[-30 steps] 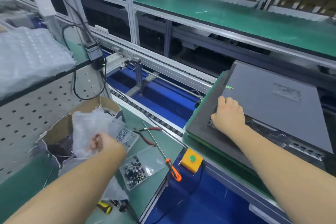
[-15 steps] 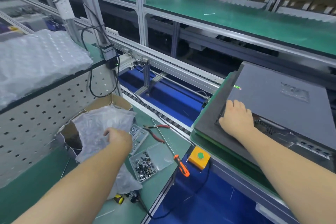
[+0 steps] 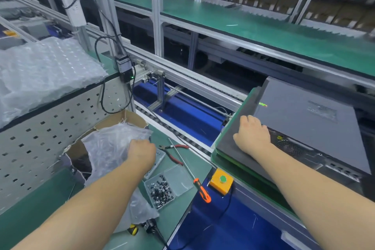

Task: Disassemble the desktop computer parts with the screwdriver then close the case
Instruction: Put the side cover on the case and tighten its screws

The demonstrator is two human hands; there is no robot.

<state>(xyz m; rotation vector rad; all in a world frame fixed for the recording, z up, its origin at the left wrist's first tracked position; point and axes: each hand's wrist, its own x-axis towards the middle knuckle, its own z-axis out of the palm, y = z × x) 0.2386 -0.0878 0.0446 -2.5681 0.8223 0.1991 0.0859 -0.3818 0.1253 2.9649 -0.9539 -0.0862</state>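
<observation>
grey steel, the desktop computer case [image 3: 310,128] lies flat on a dark foam pad [image 3: 229,142] with its lid seated, and the right hand [image 3: 252,135] rests knuckles-up at its near corner, fingers bent over the edge; i cannot tell if this grip actually clamps anything. since a second ago that hand has barely shifted, while the left hand [image 3: 142,152] has come away from the crumpled plastic bag [image 3: 113,144] in the cardboard box [image 3: 121,119] and now hovers over the clear screw trays [image 3: 162,186] just in front of it, fingers curled downward and hidden, so whether this grip holds a screw is not visible. the orange-handled screwdriver [image 3: 200,189] lies untouched on the green surface [image 3: 40,205] to the right of the left hand, red-handled pliers [image 3: 172,152] close beside it. i judge the bag business is over and the reach is turning toward screws or the tool, with the case looking shut.
</observation>
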